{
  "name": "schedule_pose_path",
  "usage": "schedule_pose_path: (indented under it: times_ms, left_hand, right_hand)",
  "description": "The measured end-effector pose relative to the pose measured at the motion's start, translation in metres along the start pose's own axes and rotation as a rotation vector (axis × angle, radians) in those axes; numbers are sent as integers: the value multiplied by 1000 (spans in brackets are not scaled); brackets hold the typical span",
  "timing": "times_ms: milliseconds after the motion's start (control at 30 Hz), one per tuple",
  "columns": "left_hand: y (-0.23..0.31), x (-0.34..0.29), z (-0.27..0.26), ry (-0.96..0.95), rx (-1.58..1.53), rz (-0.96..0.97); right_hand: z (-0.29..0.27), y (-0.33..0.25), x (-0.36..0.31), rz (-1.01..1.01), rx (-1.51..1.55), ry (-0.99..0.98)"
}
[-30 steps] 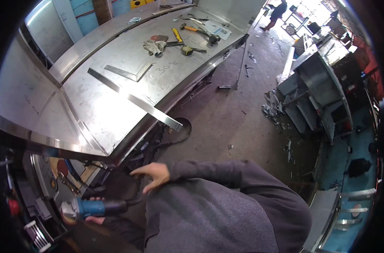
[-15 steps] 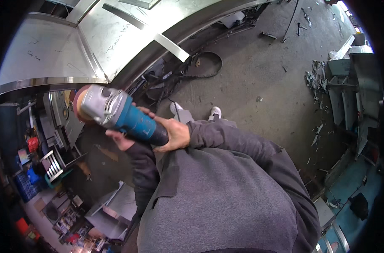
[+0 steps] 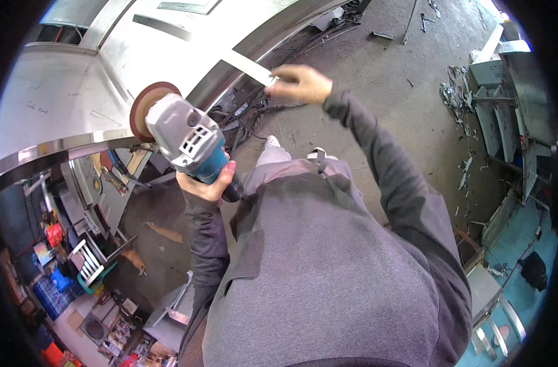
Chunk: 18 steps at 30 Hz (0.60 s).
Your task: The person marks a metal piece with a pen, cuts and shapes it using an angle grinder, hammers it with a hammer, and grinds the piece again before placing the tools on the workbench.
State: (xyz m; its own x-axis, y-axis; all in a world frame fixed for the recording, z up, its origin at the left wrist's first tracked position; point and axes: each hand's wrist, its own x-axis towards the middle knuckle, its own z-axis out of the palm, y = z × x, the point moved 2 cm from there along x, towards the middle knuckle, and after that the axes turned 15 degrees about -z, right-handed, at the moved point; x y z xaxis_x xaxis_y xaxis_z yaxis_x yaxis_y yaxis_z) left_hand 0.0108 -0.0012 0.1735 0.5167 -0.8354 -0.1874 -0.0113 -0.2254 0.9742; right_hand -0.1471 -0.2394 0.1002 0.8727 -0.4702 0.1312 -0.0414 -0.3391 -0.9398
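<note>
Grinder [image 3: 184, 136], blue and grey, sat at half past ten from my chest, my left hand [image 3: 206, 188] wrapped firmly round its body. At twelve o'clock my right hand [image 3: 300, 84] met the end of a metal strip [image 3: 248, 66] running toward ten o'clock over the counter [image 3: 162, 55]; its blurred fingers were gripping or merely touching, I couldn't tell.

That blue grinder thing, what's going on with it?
The person is holding the blue-and-silver grinder in their left hand, with its round brown disc uppermost in the picture. Their right hand is at the end of a metal strip that sticks out past the edge of the metal bench. That hand is blurred, so I can't tell whether it's gripping.
</note>
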Motion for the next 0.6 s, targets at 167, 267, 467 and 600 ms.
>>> schedule_pose_path:
  times_ms: [167,267,467,600]
  left_hand:
    - [-23,18,-18,-250,25,-71]
    - [-29,25,-18,-206,170,-74]
    - [-42,47,-33,-195,373,-54]
    - [-44,65,-34,-217,540,-63]
  right_hand:
    - [-32,87,76,226,-252,-48]
    - [-11,135,114,316,-391,-78]
    - [42,167,147,495,471,-288]
    - [56,169,169,371,615,-491]
